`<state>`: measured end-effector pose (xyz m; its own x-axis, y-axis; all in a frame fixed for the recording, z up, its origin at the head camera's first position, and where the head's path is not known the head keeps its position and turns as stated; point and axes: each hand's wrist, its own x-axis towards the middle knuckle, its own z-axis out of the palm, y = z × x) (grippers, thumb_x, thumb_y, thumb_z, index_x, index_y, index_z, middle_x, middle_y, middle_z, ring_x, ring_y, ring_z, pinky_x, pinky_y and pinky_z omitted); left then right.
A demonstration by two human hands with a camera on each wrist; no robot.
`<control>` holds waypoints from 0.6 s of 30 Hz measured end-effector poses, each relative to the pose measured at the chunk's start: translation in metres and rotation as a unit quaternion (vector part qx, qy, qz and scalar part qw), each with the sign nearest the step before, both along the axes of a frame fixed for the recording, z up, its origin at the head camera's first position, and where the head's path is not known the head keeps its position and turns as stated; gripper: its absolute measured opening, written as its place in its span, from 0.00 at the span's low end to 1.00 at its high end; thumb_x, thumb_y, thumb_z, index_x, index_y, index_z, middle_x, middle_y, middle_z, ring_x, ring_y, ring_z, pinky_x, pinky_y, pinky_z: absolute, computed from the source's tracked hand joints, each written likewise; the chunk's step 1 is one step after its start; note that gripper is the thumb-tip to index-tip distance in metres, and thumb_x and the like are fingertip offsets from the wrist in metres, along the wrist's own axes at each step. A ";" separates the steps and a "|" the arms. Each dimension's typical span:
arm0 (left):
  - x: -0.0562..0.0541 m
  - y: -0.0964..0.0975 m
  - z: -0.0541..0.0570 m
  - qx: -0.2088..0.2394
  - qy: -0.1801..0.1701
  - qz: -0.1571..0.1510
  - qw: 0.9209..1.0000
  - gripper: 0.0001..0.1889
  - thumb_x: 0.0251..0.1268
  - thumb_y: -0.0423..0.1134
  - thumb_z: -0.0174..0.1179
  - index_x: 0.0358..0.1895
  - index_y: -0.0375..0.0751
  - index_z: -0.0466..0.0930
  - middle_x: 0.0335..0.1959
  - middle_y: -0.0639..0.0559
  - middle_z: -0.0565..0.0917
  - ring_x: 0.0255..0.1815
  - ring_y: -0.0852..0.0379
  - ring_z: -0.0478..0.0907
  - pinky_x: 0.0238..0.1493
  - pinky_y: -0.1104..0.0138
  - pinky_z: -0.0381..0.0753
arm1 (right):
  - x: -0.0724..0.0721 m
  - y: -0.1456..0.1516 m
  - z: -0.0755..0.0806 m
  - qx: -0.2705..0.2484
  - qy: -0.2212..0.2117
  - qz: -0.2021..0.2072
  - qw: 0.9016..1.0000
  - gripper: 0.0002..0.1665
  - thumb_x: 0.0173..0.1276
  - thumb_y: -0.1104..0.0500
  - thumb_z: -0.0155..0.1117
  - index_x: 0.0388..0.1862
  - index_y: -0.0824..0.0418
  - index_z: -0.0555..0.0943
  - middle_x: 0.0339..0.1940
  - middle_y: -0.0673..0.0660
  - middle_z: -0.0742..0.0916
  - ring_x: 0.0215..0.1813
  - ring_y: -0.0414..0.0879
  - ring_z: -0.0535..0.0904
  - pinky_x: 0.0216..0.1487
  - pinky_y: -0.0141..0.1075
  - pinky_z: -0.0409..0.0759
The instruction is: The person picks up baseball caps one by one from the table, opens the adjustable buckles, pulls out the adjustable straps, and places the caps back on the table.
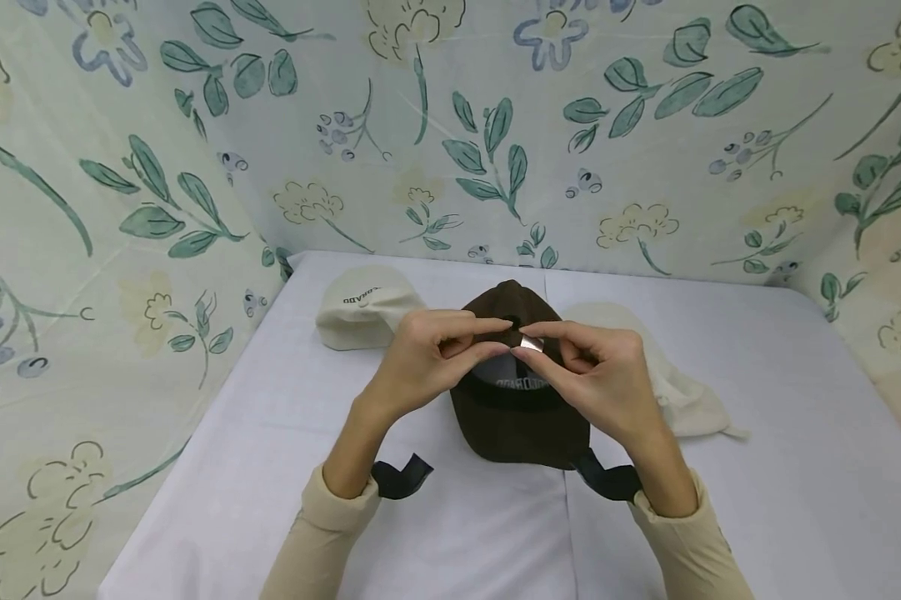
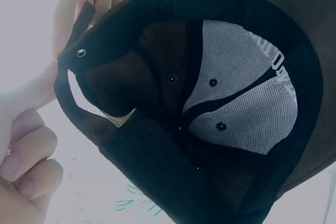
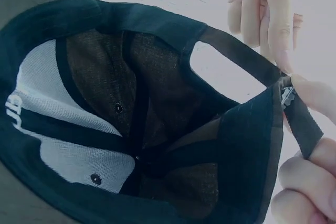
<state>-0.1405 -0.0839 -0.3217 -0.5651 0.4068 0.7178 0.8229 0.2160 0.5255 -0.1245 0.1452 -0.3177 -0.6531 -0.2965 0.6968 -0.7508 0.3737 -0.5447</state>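
Observation:
A dark brown baseball cap (image 1: pixel 525 433) is held up, its inside facing me and its visor low. My left hand (image 1: pixel 420 354) pinches the back strap (image 3: pixel 244 56) between thumb and fingertips, close beside the clasp. My right hand (image 1: pixel 608 367) pinches the cap's back edge at the silver metal clasp (image 1: pixel 531 342). In the right wrist view, the strap passes through this clasp (image 3: pixel 287 96), and its loose end (image 3: pixel 304 127) hangs by the right fingers. Under the strap is the cap's back opening, and white mesh (image 2: pixel 231 51) lines the front panels.
A cream cap (image 1: pixel 363 304) with dark lettering lies at the back left of the white-covered table (image 1: pixel 255 467). Another cream cap (image 1: pixel 690 404) with a strap lies behind my right hand. Floral fabric (image 1: pixel 420 167) hangs behind and at the sides.

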 end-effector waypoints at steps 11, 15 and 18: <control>0.000 -0.005 0.002 0.012 -0.133 -0.060 0.989 0.13 0.60 0.26 0.72 0.49 0.32 0.90 0.14 0.56 0.63 0.18 0.64 0.56 0.22 0.71 0.56 | -0.002 0.003 0.000 0.016 0.027 0.036 0.999 0.18 0.50 0.74 0.81 0.40 0.62 0.91 0.13 0.47 0.60 0.21 0.30 0.51 0.21 0.26 0.50; 0.001 -0.006 0.002 0.013 -0.143 -0.066 0.987 0.11 0.61 0.26 0.72 0.48 0.32 0.90 0.14 0.56 0.63 0.18 0.64 0.57 0.22 0.71 0.57 | -0.002 0.003 -0.001 0.025 0.022 0.034 0.999 0.17 0.51 0.73 0.81 0.40 0.62 0.91 0.13 0.47 0.60 0.22 0.29 0.51 0.22 0.25 0.50; 0.001 -0.006 0.002 0.018 -0.155 -0.071 0.985 0.09 0.62 0.27 0.71 0.46 0.33 0.90 0.15 0.56 0.63 0.18 0.63 0.56 0.22 0.70 0.56 | -0.002 0.004 -0.001 0.029 0.022 0.033 0.999 0.17 0.51 0.73 0.81 0.40 0.62 0.91 0.13 0.47 0.61 0.22 0.29 0.51 0.22 0.24 0.51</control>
<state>-0.1398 -0.0897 -0.3199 -0.6992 0.4754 0.5339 0.6416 0.0878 0.7620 -0.1265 0.1492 -0.3185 -0.5997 -0.3791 0.7047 -0.7977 0.3522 -0.4895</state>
